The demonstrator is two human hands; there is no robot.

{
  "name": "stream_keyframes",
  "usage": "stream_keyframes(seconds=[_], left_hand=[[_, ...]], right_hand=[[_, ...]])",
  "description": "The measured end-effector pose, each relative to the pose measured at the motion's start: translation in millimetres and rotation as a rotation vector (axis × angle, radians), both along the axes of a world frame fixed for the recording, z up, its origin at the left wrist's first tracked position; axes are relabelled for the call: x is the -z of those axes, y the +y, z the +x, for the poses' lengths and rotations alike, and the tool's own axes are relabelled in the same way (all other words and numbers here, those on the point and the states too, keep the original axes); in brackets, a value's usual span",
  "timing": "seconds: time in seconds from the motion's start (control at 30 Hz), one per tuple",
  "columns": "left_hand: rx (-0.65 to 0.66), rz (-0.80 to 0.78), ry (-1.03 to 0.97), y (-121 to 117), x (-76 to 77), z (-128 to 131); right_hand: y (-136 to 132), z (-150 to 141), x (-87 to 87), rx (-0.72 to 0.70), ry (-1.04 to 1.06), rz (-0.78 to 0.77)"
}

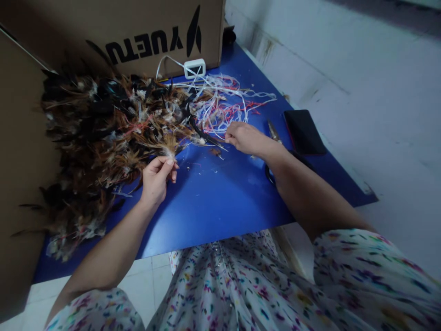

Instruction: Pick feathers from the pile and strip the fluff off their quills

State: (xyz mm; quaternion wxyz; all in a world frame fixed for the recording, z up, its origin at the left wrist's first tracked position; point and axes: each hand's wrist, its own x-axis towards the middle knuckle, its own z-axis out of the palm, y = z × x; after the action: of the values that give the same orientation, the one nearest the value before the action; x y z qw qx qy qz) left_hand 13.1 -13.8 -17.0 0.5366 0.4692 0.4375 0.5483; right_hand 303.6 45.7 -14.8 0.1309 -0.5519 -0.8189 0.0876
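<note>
My left hand (156,177) is closed, thumb against fingers, on a small tuft of brown feathers (168,146) with a pale fluffy base. The tuft points away from me, over the near edge of a large heap of brown and black feathers (99,124). My right hand (246,138) has its fingers curled together at the front of a tangle of white and pink strings (220,103). Whatever lies between its fingertips is too small to tell. A long dark feather (203,133) lies just left of those fingers, and a small brown feather (216,152) rests below it.
Cardboard boxes (148,23) stand behind and left of the heap on the blue table (213,202). A small white device with a screen (195,69) sits behind the strings. Scissors (274,132) lie partly under my right forearm, beside a black phone (305,132). A wall borders the right.
</note>
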Motion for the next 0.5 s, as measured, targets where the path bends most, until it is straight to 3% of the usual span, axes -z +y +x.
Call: stream_keyframes(seconds=[0.5], left_hand=[[0.017, 0.014, 0.01, -0.5, 1.9, -0.2]], right_hand=[[0.5, 2.0, -5.1, 0.151, 0.226, 0.028]])
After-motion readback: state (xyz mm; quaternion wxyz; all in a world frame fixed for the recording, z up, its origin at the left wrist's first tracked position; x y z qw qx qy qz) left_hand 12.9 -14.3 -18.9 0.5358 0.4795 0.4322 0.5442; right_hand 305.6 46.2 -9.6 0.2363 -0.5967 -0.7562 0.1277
